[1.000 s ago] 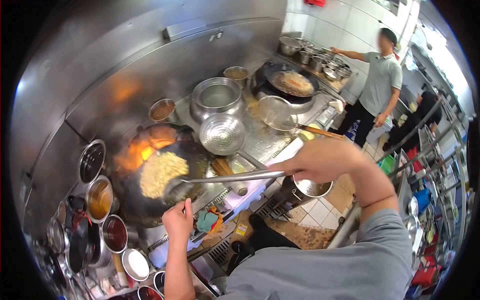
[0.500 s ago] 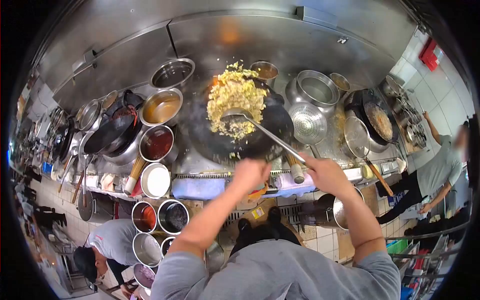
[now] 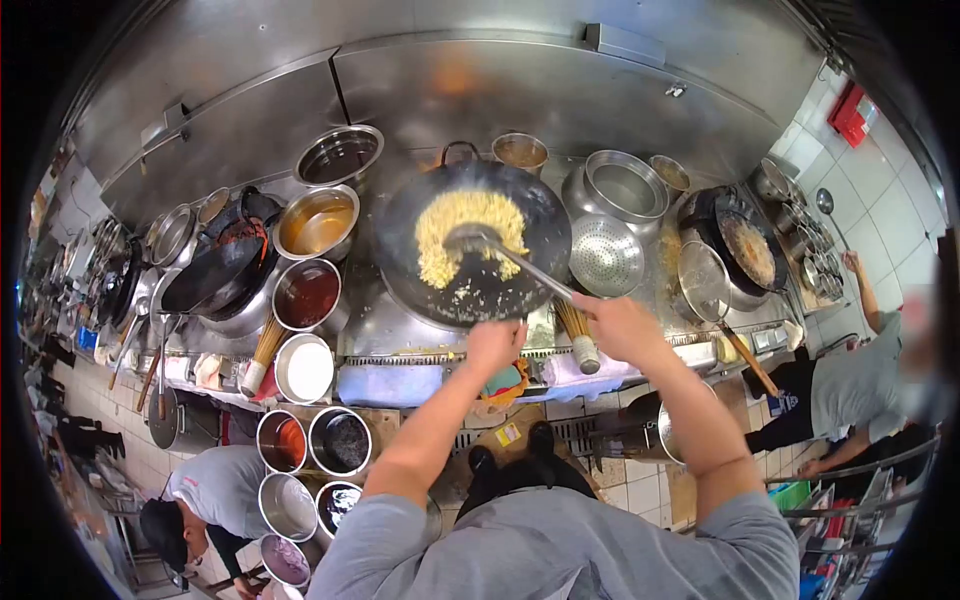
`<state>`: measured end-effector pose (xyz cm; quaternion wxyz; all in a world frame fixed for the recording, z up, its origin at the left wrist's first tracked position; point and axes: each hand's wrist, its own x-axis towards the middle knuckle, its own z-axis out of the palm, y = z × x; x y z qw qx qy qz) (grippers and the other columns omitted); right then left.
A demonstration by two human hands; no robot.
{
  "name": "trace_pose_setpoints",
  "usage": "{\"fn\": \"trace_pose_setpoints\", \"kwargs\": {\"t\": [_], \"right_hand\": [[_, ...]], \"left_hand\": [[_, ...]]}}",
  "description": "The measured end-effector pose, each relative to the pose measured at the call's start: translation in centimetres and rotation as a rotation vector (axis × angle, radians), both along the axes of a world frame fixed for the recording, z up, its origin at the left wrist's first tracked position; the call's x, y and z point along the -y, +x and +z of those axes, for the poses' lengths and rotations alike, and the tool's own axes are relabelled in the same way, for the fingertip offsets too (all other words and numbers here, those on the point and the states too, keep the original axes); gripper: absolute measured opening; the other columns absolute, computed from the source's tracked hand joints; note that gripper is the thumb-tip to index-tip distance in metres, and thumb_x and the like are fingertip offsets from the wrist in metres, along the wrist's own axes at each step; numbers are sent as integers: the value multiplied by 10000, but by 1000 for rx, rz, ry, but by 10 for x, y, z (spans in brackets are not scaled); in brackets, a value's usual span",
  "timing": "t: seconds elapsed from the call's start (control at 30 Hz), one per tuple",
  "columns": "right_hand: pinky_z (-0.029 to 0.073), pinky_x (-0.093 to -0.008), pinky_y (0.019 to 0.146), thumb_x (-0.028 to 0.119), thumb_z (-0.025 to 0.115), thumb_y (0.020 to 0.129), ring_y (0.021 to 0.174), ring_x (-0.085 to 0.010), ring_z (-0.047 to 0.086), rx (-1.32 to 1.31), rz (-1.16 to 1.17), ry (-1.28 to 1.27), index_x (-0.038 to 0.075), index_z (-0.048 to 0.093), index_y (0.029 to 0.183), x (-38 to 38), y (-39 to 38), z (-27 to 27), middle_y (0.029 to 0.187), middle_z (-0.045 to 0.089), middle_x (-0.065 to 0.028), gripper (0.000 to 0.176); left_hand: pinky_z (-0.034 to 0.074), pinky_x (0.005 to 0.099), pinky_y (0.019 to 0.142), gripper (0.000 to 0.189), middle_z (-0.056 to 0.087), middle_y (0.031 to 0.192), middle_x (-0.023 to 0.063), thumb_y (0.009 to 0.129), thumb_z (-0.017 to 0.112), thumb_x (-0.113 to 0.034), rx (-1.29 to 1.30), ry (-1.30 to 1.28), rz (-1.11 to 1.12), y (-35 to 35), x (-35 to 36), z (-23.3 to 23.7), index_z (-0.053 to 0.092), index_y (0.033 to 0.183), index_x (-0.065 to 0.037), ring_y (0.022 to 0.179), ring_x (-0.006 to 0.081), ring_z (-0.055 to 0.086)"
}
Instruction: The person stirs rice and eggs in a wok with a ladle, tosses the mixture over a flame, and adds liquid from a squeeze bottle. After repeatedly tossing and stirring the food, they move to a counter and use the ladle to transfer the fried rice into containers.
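A large black wok (image 3: 400, 225) sits on the stove in the centre, with yellow-and-white fried rice (image 3: 470, 215) spread in its middle. At the wok's near edge, my left hand (image 3: 497, 347) is closed on a handle or cloth, mostly hidden by the fingers. To its right, my right hand (image 3: 620, 326) grips the end of a long metal ladle (image 3: 540, 275), whose bowl rests in the rice. A perforated strainer (image 3: 606, 256) lies right of the wok, and a bamboo brush (image 3: 577, 335) lies between my hands and the stove's front.
Sauce pots, including one of red sauce (image 3: 307, 294), line the left. A water pot (image 3: 625, 186) stands back right. Another wok (image 3: 745, 245) and a wire skimmer (image 3: 705, 280) are further right. One person (image 3: 215, 490) bends at lower left; another person (image 3: 860, 385) stands right.
The rice that was in the air has dropped into the wok. The wok now lies flatter, and the ladle bowl is down in the rice. The person at right now holds a ladle out.
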<state>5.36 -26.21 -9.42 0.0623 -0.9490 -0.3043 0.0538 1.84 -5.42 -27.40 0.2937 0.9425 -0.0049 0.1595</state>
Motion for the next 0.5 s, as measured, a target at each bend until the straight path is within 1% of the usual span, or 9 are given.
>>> {"fn": "trace_pose_setpoints", "kwargs": {"t": [0.07, 0.2, 0.27, 0.33, 0.37, 0.4, 0.43, 0.47, 0.5], "right_hand": [[515, -501, 725, 184, 538, 886, 784, -397, 650, 19, -18, 50, 231, 565, 1305, -7, -2, 1, 836, 669, -199, 423], [527, -470, 724, 129, 551, 874, 816, -401, 654, -7, -37, 136, 222, 545, 1318, 17, -12, 30, 848, 677, -195, 455], [533, -433, 699, 86, 574, 869, 766, -345, 671, -75, 6, 376, 213, 523, 1338, 38, -25, 63, 818, 663, -180, 489], [517, -357, 583, 77, 572, 896, 630, -233, 635, -173, -22, 474, 223, 457, 1393, 59, -33, 86, 818, 632, -148, 531], [517, -357, 583, 77, 572, 896, 630, -233, 635, -181, -18, 471, 223, 457, 1393, 63, -37, 93, 818, 632, -148, 531], [486, -320, 522, 94, 557, 918, 572, -183, 576, -449, -115, 705, 234, 426, 1413, 67, -42, 98, 820, 602, -124, 531], [455, -283, 460, 111, 542, 940, 514, -134, 517, -721, -219, 931, 246, 394, 1433, 70, -45, 99, 822, 571, -101, 532], [455, -283, 460, 111, 542, 940, 514, -134, 517, -728, -218, 923, 246, 394, 1433, 71, -41, 89, 822, 571, -101, 532], [421, -252, 429, 117, 523, 956, 488, -114, 480, -1072, -192, 1203, 257, 370, 1441, 69, -31, 66, 823, 555, -86, 527]], "left_hand": [[539, 462, 644, 337, 658, 674, 152, 916, 559, -376, -8, -14, -24, -25, 5, -19, 722, 777, -115, 630, 377, 645], [544, 454, 666, 323, 668, 702, 169, 906, 576, -391, -119, 45, -72, -15, -6, 43, 742, 803, -134, 637, 367, 652], [533, 454, 644, 339, 657, 671, 150, 900, 583, -399, -94, 37, -82, 17, -29, 32, 722, 756, -126, 631, 351, 650], [521, 455, 633, 340, 644, 645, 144, 909, 579, -395, -49, 21, -67, 35, -48, 9, 717, 759, -123, 613, 349, 641], [515, 453, 626, 326, 639, 636, 140, 913, 580, -379, 31, 57, -66, 44, -55, -5, 716, 759, -126, 603, 346, 635], [509, 450, 618, 312, 634, 628, 135, 918, 581, -362, 114, 94, -67, 49, -59, -11, 715, 759, -129, 594, 343, 630], [492, 444, 688, 281, 651, 682, 116, 916, 591, -341, 111, 128, -46, 50, -59, -19, 708, 768, -133, 667, 320, 637], [492, 444, 688, 281, 651, 682, 116, 916, 591, -341, 106, 123, -39, 46, -54, -22, 708, 768, -133, 667, 320, 637], [463, 454, 727, 299, 653, 714, 91, 911, 586, -365, 149, 109, 51, 43, -49, -24, 703, 775, -126, 739, 294, 633]]}}
